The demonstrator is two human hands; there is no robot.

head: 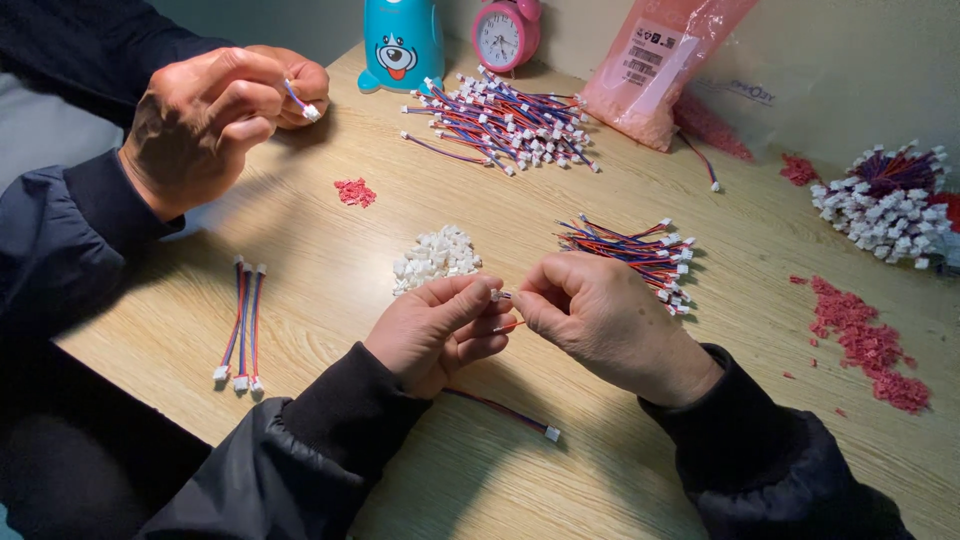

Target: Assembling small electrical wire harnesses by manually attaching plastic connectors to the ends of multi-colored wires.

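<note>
Pale wood-grain table (pixel 330 250) fills our view; above its near edge our left hand (pixel 440 330) and right hand (pixel 605 320) pinch together on a small white connector (pixel 497 295), its thin wires (pixel 505 410) trailing below; white housings (pixel 435 255) heaped just beyond; striped wire bundle (pixel 640 250) right; a co-worker's hands (pixel 215 110) far left.

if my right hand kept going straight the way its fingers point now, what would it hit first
Your right hand points left, so it would first meet your left hand, whose fingertips already touch it around the small white connector. Depth hardly matters here; they look joined.
</note>
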